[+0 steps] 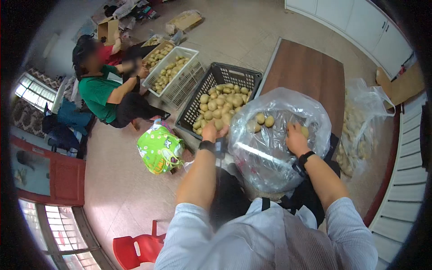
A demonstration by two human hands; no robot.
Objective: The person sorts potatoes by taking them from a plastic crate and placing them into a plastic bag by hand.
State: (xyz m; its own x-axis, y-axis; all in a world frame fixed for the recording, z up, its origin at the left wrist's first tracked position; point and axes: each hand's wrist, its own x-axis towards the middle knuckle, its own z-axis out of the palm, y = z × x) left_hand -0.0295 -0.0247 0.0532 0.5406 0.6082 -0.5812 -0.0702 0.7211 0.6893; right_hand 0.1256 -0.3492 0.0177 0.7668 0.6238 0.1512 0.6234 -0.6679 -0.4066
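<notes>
My left hand (213, 132) is at the near edge of a black crate (183, 118) full of potatoes (220, 104); its fingers are partly spread, and whether a potato is in them is unclear. A large clear plastic bag (265, 155) lies wide open beside the crate, with a few potatoes (265, 120) inside. Over the right part of the bag is my right hand (296, 137), its fingers bent down next to a potato (305, 132); whether it grips that potato cannot be made out.
A brown table (306, 72) stands behind the bag. Left are a white crate (182, 78) of potatoes, a seated person in green (101, 92), another person partly hidden, and a green patterned bag (159, 146). A red chair (137, 249) is lower left; a filled plastic bag (360, 126) is right.
</notes>
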